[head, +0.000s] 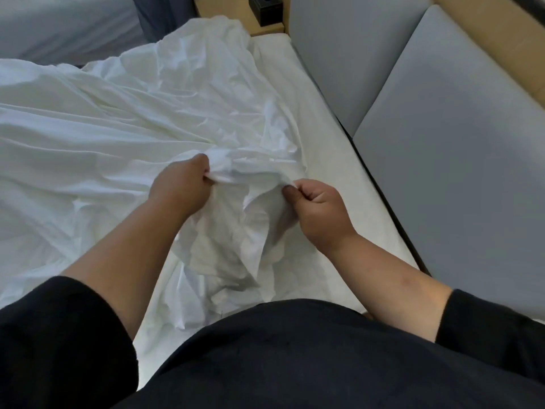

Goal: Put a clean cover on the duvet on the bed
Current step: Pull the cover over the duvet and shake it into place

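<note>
A white duvet cover lies crumpled across the bed, bunched into folds in front of me. My left hand grips a gathered edge of the cover, fingers curled into the cloth. A little to the right, my right hand pinches another fold of the same cover between thumb and fingers. A loose wad of the fabric hangs between my forearms toward my body. I cannot tell the duvet apart from the cover in the white cloth.
Grey padded headboard panels run along the bed's right side. A wooden bedside unit with a dark box stands at the top. Another white bed shows at the top left.
</note>
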Motion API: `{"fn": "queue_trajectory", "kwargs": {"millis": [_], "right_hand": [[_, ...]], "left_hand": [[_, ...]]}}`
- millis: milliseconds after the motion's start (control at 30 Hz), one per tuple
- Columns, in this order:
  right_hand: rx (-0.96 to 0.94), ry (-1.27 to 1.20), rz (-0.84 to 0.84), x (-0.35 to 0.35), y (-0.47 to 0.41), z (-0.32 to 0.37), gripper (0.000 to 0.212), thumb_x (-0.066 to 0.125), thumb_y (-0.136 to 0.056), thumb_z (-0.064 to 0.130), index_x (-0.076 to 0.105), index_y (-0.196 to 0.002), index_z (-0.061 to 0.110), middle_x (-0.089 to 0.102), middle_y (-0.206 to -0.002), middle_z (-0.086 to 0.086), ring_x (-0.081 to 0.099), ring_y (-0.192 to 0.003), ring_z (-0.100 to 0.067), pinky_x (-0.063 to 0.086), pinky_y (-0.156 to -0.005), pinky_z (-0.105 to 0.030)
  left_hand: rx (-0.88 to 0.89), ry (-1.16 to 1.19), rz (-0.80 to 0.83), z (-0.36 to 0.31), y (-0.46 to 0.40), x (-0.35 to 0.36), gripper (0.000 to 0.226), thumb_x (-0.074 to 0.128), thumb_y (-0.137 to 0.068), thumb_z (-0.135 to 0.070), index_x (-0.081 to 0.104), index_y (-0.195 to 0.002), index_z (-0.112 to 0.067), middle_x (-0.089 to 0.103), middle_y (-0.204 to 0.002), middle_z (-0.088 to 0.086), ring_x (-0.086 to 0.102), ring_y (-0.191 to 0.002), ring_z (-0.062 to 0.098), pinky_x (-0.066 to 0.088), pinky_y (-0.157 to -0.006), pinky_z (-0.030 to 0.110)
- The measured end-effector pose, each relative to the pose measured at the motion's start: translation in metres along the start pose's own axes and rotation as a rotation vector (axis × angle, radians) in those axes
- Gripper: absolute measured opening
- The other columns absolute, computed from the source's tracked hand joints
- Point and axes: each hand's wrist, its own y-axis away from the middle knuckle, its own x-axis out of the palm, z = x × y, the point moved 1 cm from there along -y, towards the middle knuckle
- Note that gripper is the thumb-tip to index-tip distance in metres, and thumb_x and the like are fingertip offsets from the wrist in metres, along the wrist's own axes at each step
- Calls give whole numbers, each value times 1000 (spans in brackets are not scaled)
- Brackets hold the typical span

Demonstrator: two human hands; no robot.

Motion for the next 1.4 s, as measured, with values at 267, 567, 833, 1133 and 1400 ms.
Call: {"fn": "queue_trajectory", "kwargs": {"millis": [267,567,833,1133,1400], "right_hand": [[232,-199,-39,6,-8,-9,31,75,-78,30,59,-74,4,62,-72,-9,55,-68,-18,47,-67,-34],[253,-222,100,22,-18,-23,30,75,-92,21,60,-66,19,58,-66,2,53,-66,-15,48,-70,-32],[638,-23,14,15,-48,-48,51,62,-94,57,65,-106,7,64,-89,-5,63,-74,-22,62,-70,-43],[895,-324,214,46,-57,-58,34,65,-94,20,69,-122,3,73,-102,-12,66,-83,-25,62,-74,-39],[457,-316,-289,20,-16,-49,32,42,-104,32,67,-86,26,65,-85,4,59,-80,-18,49,-77,-33]], "left_hand": [[251,487,-99,-50,43,5,19,57,-94,-28,61,-77,-21,58,-77,-10,52,-74,8,42,-74,28],[10,728,142,-53,45,32,7,66,-94,-32,65,-98,-27,69,-96,-7,65,-89,8,51,-79,33],[-122,935,278,-42,76,21,16,74,-89,-30,61,-96,-36,73,-92,-15,68,-91,3,54,-80,26],[-37,888,382,-63,106,-14,77,71,-84,-1,58,-60,-73,51,-63,-53,50,-75,-33,37,-70,-5],[-39,985,381,-41,136,-13,56,77,-79,-1,68,-62,-54,56,-61,-46,54,-71,-28,39,-67,-3]]}}
